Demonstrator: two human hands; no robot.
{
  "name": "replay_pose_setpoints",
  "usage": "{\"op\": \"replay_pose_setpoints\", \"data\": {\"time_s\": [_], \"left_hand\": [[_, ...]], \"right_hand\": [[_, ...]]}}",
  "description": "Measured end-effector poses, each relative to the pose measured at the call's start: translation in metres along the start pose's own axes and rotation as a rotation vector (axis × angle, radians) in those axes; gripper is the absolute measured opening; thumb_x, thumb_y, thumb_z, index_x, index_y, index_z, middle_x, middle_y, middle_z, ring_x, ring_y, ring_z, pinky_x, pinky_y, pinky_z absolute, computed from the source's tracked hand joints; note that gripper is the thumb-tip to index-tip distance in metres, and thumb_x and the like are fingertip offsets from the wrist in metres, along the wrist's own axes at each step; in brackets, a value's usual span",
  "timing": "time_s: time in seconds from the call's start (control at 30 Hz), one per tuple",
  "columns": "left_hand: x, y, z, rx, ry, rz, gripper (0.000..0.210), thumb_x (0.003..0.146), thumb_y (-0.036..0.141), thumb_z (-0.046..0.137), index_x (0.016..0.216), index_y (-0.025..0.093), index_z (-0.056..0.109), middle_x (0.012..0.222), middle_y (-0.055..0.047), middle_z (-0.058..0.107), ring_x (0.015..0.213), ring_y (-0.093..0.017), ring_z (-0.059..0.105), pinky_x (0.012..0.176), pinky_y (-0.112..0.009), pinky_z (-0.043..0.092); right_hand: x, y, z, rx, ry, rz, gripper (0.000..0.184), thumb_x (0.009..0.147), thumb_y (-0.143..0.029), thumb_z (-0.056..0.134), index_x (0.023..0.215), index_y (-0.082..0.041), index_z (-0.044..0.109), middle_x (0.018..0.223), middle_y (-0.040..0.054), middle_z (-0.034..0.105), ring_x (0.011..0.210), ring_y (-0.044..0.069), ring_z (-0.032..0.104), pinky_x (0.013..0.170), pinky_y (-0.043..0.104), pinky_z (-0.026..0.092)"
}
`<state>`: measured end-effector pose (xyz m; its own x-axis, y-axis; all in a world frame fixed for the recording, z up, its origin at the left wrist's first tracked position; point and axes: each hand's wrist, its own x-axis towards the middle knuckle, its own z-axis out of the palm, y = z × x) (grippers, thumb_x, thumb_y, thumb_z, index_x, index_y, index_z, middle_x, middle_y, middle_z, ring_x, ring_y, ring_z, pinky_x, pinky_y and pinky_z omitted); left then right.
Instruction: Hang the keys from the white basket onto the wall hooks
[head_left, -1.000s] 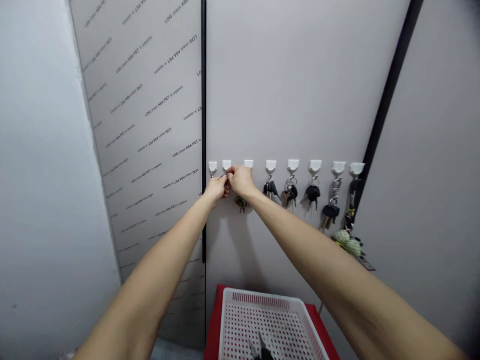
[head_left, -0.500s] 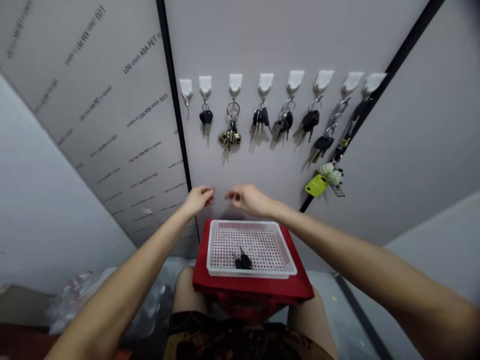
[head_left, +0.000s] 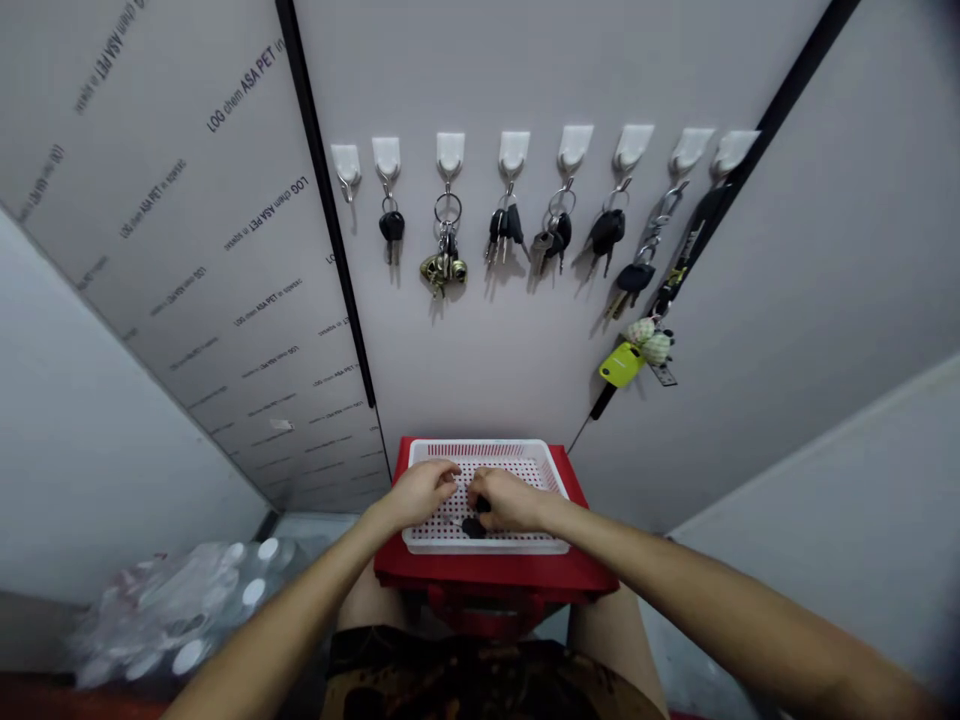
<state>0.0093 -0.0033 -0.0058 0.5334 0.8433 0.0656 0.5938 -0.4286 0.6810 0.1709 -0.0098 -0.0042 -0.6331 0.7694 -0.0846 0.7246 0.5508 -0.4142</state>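
Both hands have dropped from mid-air before the wall into the white perforated plastic basket [head_left: 525, 462], which sits on a red square stool top [head_left: 577, 572]. Grey wall panel [head_left: 525, 330] rises behind the basket; on it a row of white adhesive hooks [head_left: 513, 148], most carrying key bunches, the leftmost one bare. Left hand [head_left: 420, 492] rests inside the basket, fingers curled loosely, nothing clearly held. Right hand [head_left: 510, 500] lies beside it, fingertips closed around a black-headed key [head_left: 472, 526] on the basket floor, mid-front. Clear plastic bags [head_left: 180, 610] lie left of the basket, on the floor.
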Motion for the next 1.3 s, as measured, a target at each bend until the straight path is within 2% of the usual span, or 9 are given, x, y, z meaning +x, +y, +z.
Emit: {"op": "replay_pose_setpoints", "data": {"time_s": [0.13, 0.23, 0.4, 0.57, 0.67, 0.83, 0.93, 1.1, 1.3], "left_hand": [[0.000, 0.002, 0.009, 0.042, -0.025, 0.055, 0.059, 0.056, 0.019, 0.050, 0.112, 0.014, 0.032, 0.112, -0.008, 0.042, 0.099, -0.016, 0.040, 0.083, -0.024, 0.030], [0.004, 0.002, 0.017, 0.101, -0.056, -0.012, 0.067, 0.054, 0.022, 0.053, 0.115, 0.015, 0.027, 0.108, -0.008, 0.046, 0.094, -0.018, 0.044, 0.078, -0.025, 0.033], [0.012, 0.004, 0.022, 0.301, -0.065, -0.095, 0.025, 0.063, 0.020, 0.042, 0.085, 0.018, 0.053, 0.089, -0.007, 0.057, 0.085, -0.020, 0.048, 0.072, -0.029, 0.035], [0.015, 0.004, 0.024, 0.319, -0.036, -0.165, 0.028, 0.066, 0.017, 0.035, 0.087, 0.016, 0.052, 0.087, -0.010, 0.057, 0.083, -0.021, 0.050, 0.070, -0.031, 0.036], [0.013, 0.007, 0.024, 0.301, 0.005, -0.158, 0.031, 0.063, 0.010, 0.033, 0.088, 0.015, 0.052, 0.091, -0.010, 0.055, 0.086, -0.020, 0.048, 0.074, -0.031, 0.034], [0.010, 0.015, 0.022, -0.244, -0.099, -0.053, 0.058, 0.051, 0.007, 0.046, 0.107, 0.021, 0.037, 0.101, -0.003, 0.050, 0.086, -0.017, 0.047, 0.071, -0.024, 0.037], [0.016, 0.023, 0.013, -0.618, 0.033, -0.037, 0.047, 0.054, 0.010, 0.047, 0.100, 0.016, 0.040, 0.093, -0.003, 0.053, 0.080, -0.014, 0.049, 0.067, -0.023, 0.038], [0.028, 0.044, -0.043, -0.909, 0.363, -0.014, 0.017, 0.065, 0.028, 0.041, 0.075, 0.014, 0.044, 0.055, 0.003, 0.047, 0.047, -0.006, 0.044, 0.048, -0.019, 0.036], [0.042, 0.079, -0.167, -0.814, 0.575, 0.082, 0.015, 0.067, 0.028, 0.041, 0.061, 0.015, 0.038, 0.045, 0.007, 0.038, 0.034, -0.002, 0.034, 0.034, -0.013, 0.025]], "right_hand": [[0.011, 0.005, -0.005, 0.399, 0.155, 0.237, 0.017, 0.056, -0.009, 0.041, 0.069, -0.011, 0.053, 0.059, 0.0002, 0.052, 0.052, 0.007, 0.045, 0.051, 0.018, 0.036], [0.015, 0.009, -0.006, 0.531, 0.203, 0.318, 0.013, 0.059, -0.011, 0.042, 0.067, -0.011, 0.051, 0.056, -0.0009, 0.051, 0.048, 0.007, 0.044, 0.049, 0.018, 0.036], [0.005, 0.015, -0.009, 0.325, 0.245, 0.264, 0.016, 0.058, -0.012, 0.042, 0.069, -0.011, 0.054, 0.061, 0.0019, 0.054, 0.054, 0.009, 0.046, 0.054, 0.019, 0.036], [-0.011, 0.017, -0.001, 0.043, 0.054, 0.003, 0.029, 0.053, -0.008, 0.044, 0.077, -0.016, 0.057, 0.072, 0.0027, 0.055, 0.065, 0.011, 0.047, 0.060, 0.020, 0.035], [-0.013, 0.018, 0.009, -0.086, 0.020, -0.036, 0.023, 0.056, -0.008, 0.042, 0.071, -0.016, 0.057, 0.074, 0.0045, 0.053, 0.067, 0.012, 0.047, 0.060, 0.021, 0.035], [-0.002, 0.008, -0.006, 0.066, 0.254, 0.029, 0.017, 0.057, -0.008, 0.039, 0.059, -0.015, 0.053, 0.070, 0.0030, 0.054, 0.065, 0.011, 0.048, 0.059, 0.020, 0.036], [0.014, -0.011, -0.038, 0.329, 0.293, 0.184, 0.011, 0.058, -0.012, 0.039, 0.059, -0.014, 0.050, 0.051, -0.0010, 0.051, 0.046, 0.009, 0.045, 0.046, 0.019, 0.035], [0.050, -0.056, -0.107, 0.646, 0.379, 0.145, 0.006, 0.058, -0.016, 0.045, 0.063, -0.014, 0.046, 0.039, -0.0074, 0.041, 0.033, 0.005, 0.038, 0.036, 0.017, 0.031], [0.098, -0.113, -0.189, 0.379, 0.773, -0.128, 0.018, 0.064, -0.014, 0.039, 0.074, -0.013, 0.054, 0.048, -0.0027, 0.050, 0.044, 0.006, 0.046, 0.048, 0.019, 0.039]]}}
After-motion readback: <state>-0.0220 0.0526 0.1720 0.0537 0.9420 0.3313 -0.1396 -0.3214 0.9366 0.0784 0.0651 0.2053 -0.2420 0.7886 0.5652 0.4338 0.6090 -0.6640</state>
